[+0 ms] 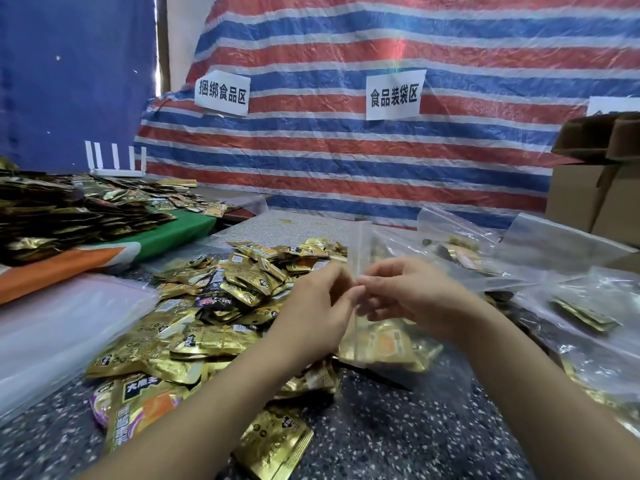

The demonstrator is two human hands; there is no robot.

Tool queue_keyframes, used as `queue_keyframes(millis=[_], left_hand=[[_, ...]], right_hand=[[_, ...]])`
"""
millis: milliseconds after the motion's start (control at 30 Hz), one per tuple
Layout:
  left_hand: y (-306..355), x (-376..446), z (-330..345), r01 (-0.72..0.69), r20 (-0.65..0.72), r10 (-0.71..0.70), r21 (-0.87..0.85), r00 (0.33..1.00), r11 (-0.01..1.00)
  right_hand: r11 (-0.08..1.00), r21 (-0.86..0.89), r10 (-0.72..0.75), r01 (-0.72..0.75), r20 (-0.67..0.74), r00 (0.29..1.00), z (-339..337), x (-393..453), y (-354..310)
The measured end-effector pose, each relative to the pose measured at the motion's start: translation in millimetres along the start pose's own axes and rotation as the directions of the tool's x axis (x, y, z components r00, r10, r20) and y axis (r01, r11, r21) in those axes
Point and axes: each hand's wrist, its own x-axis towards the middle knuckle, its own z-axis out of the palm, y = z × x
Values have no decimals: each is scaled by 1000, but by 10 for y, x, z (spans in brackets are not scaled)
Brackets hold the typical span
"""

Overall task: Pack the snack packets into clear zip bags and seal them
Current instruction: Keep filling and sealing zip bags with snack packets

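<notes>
I'm at a makeshift food-packing station. A striped red, white and blue tarp (381, 46) hangs as the back wall, with paper signs (394, 95) marking food zones. Heaps of gold snack packets (221, 296) cover my speckled table (381, 427), cardboard boxes (595, 188) stacked beside.

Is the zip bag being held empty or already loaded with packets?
Loaded: gold packets show through the clear zip bag pinched by both hands.
</notes>
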Motion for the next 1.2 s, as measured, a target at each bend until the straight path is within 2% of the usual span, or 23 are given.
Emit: queue_keyframes(millis=[200, 367, 533, 633, 800, 900, 1000, 1133, 1200], left_hand=[[-98, 27, -6, 23, 109, -28, 41, 994, 999], [-93, 22, -35, -7, 140, -2, 59, 990, 998], [-85, 17, -29, 25, 125, -33, 61, 992, 998], [-75, 13, -28, 47, 139, -48, 13, 989, 999], [-53, 20, -60, 147, 208, -113, -158, 972, 976], [-26, 35, -94, 175, 211, -134, -193, 968, 965], [-76, 73, -140, 244, 132, -220, -203, 966, 948], [-222, 154, -242, 356, 1, -362, -189, 932, 915], [-250, 151, -245, 366, -18, -372, -145, 928, 919]], right_hand=[[999, -33, 18, -16, 50, 999, -22, -3, 67], [995, -100, -13, 20, 64, 998, -26, -3, 67], [981, -188, -41, 54, 74, 996, -2, -13, 44], [973, -221, -48, 65, 83, 995, -23, -28, 40], [976, -208, -41, 58, 84, 996, -43, -57, 19], [974, -223, -37, 42, 27, 999, -49, -50, 6], [966, -258, -31, 4, -100, 995, -63, -22, -2], [938, -340, -66, -72, -375, 925, -172, 4, 6], [914, -394, -82, -97, -414, 906, -166, 16, 19]])
